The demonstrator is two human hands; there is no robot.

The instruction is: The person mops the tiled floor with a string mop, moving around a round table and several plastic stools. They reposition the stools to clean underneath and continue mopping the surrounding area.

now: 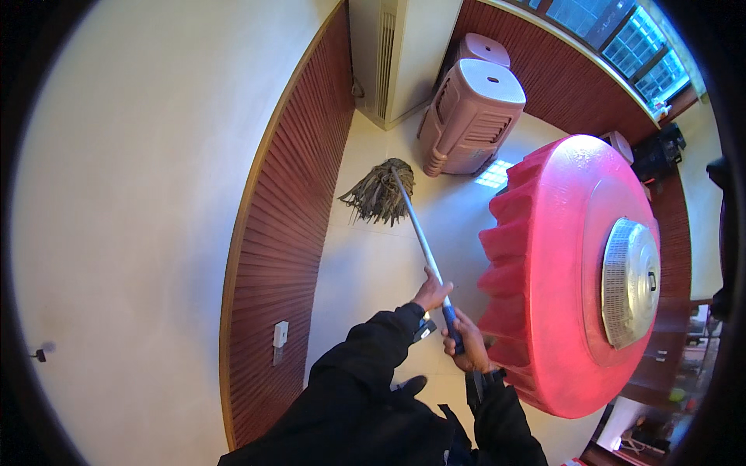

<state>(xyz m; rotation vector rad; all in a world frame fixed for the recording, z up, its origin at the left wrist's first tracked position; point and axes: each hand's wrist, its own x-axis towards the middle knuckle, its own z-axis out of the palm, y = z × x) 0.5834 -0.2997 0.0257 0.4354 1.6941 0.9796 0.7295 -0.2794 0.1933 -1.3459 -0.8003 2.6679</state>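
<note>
A string mop with a grey-brown head [382, 192] rests on the pale tiled floor [361, 256], its strands spread toward the ribbed wall panel. From the head a light metal mop handle [418, 230] slants back toward me and ends in a blue grip [452, 329]. My left hand [432, 291] is around the metal pole just above that grip. Lower down, my right hand [468, 342] holds the blue grip near its end. Both of my sleeves are black.
A round table under a pink cover [559, 256] stands close on my right, bearing a domed mesh food cover [632, 285]. Stacked pink plastic stools [475, 116] stand ahead beside a white upright cabinet unit [402, 64]. Reddish ribbed panelling [285, 221] with a white socket box [280, 334] runs along my left.
</note>
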